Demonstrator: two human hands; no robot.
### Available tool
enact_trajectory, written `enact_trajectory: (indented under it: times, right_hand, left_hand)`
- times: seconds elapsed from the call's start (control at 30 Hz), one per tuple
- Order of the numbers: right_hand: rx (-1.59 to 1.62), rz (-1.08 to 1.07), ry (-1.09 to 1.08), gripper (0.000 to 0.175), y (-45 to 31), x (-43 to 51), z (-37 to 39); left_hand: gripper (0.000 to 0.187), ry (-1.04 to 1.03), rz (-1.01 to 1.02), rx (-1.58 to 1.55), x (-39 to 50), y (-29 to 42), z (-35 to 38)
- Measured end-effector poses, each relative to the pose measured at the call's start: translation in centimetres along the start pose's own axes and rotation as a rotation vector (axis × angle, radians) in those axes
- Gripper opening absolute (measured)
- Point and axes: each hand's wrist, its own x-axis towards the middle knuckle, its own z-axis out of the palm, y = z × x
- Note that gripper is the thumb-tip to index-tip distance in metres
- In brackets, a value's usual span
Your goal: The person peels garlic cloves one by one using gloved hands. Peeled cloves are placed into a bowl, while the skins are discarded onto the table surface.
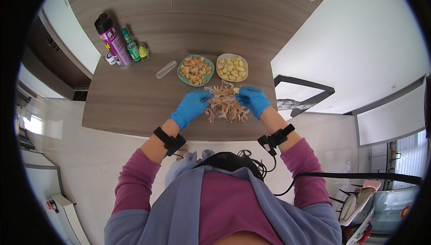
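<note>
In blue gloves, both my hands are over a heap of dry garlic skins (226, 107) on the wooden tabletop. My right hand (253, 100) pinches a pale garlic clove (236, 90) between thumb and fingertips. At the heap's left side, my left hand (192, 107) has its fingertips drawn together; whether a bit of skin is between them I cannot tell. Unpeeled garlic cloves (195, 70) fill a green plate (180, 79) beyond my left hand. To its right, peeled cloves (232, 69) lie in a cream-coloured bowl (246, 63).
A clear plastic piece (166, 69) lies left of the green plate. At the tabletop's (134, 103) back left stand a purple spray can (114, 44), a green-labelled bottle (132, 47), a small yellow-green container (143, 53) and a white jar (110, 58). A cable (353, 176) runs by my right arm.
</note>
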Motion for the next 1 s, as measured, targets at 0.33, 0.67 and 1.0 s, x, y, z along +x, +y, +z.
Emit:
enact_trajectory:
  times: [0.33,0.67,1.0]
  right_hand:
    - [0.112,-0.223,0.113,0.023,-2.9,5.7,0.7]
    - [-0.019,-0.173,-0.093,0.026,-1.6,1.5,0.5]
    - [-0.16,-0.183,-0.214,0.025,-0.8,-1.7,0.4]
  left_hand:
    - [0.027,0.177,0.02,0.131,1.3,-1.3,-4.0]
    - [0.026,0.331,0.05,0.565,6.8,-3.0,-6.1]
    - [0.03,0.056,0.018,0.919,11.6,-3.8,-5.1]
